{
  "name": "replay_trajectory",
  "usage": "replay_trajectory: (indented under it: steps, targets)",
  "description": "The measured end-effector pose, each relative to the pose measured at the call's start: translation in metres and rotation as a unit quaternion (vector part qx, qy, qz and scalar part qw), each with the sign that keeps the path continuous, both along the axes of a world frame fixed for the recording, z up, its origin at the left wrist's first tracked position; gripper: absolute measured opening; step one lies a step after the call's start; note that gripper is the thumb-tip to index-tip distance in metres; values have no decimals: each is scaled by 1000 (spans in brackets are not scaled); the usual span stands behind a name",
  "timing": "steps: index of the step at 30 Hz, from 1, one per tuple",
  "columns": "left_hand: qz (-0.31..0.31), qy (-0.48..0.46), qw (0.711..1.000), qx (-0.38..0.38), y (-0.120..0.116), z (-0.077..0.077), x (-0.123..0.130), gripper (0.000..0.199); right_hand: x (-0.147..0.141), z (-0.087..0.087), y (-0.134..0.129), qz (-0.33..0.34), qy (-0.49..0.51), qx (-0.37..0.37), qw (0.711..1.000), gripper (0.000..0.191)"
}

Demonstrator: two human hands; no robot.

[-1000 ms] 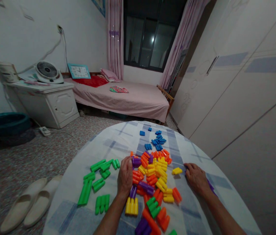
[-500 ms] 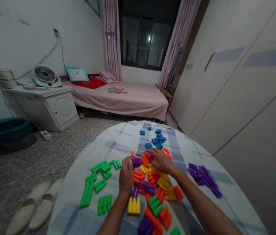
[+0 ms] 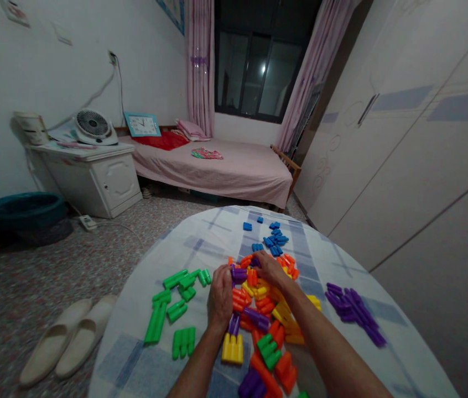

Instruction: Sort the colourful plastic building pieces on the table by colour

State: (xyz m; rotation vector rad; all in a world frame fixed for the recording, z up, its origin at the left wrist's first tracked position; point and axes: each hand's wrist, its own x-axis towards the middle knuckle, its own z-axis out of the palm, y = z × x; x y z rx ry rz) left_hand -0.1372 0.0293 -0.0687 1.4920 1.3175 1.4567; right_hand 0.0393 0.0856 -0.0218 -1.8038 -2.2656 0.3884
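A mixed heap of orange, yellow, purple and green plastic pieces lies in the middle of the cloth-covered table [image 3: 134, 331]. My left hand [image 3: 220, 296] rests on edge at the heap's left side, beside a purple piece [image 3: 239, 275]; its fingertips are partly hidden. My right hand [image 3: 271, 269] reaches over the far part of the heap, fingers bent down around a dark purple piece [image 3: 255, 262]. Whether it grips that piece is unclear. Green pieces [image 3: 183, 342] lie to the left, blue pieces [image 3: 276, 239] at the far side, and purple pieces [image 3: 356, 309] to the right.
Beyond the table stands a bed [image 3: 238, 166] with a pink sheet. A white cabinet [image 3: 121, 179] with a fan [image 3: 93, 124] is at the left, near a bin [image 3: 26, 213]. Slippers [image 3: 87, 337] lie on the floor. A wardrobe [image 3: 425, 166] stands at the right.
The view has turned slightly left. My right hand has shifted a little over the far part of the heap, and more orange and yellow pieces show to its right.
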Motion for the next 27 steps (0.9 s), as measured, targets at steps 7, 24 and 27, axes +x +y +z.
replay_trajectory:
  steps: [7, 24, 27]
  targets:
    - [16, -9, 1000, 7, 0, -2, 0, 34, -3, -4, -5, -12, 32, 50, 998, 32]
    - [17, -131, 987, -89, -1, 2, -2, 38, 185, -1, -105, -334, -92, 139, 927, 51]
    - [27, -143, 983, -111, -1, 7, -1, 42, 163, 8, -109, -346, -143, 160, 913, 48]
